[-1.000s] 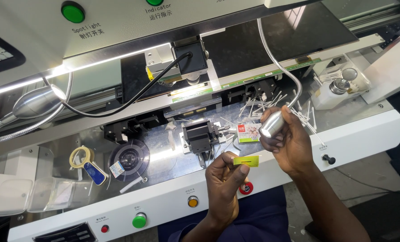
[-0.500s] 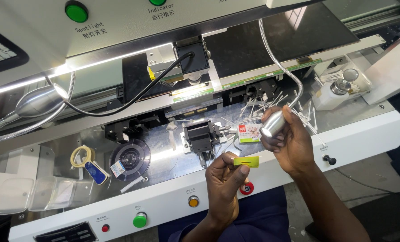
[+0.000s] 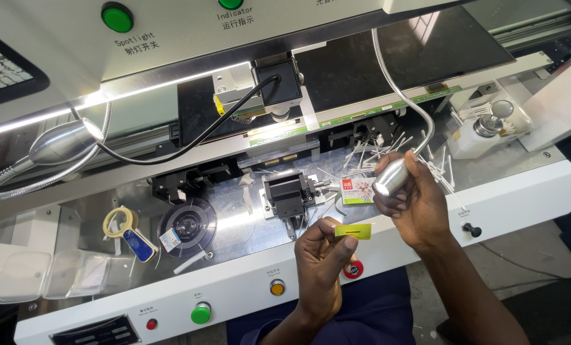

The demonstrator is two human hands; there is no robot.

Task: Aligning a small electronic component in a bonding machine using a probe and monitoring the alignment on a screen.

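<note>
Yellow-green flat strip [image 3: 353, 230], pinched lightly at one end by the left hand [image 3: 320, 259], could slip out if the right hand [image 3: 420, 204], gripping the silver gooseneck lamp head [image 3: 391, 177], bumped it.

Both hands are raised side by side, left hand [image 3: 320, 252] pinching, right hand [image 3: 420, 204] curled closed.

The scene is bright and quite sharp. A strong light strip [image 3: 170, 80] under the machine panel gives white glare on the metal work plate [image 3: 234, 220]. The small spotlight [image 3: 391, 177] held in the right hand [image 3: 420, 204] shines too. Corners look darker, with slight bending at the edges
</note>
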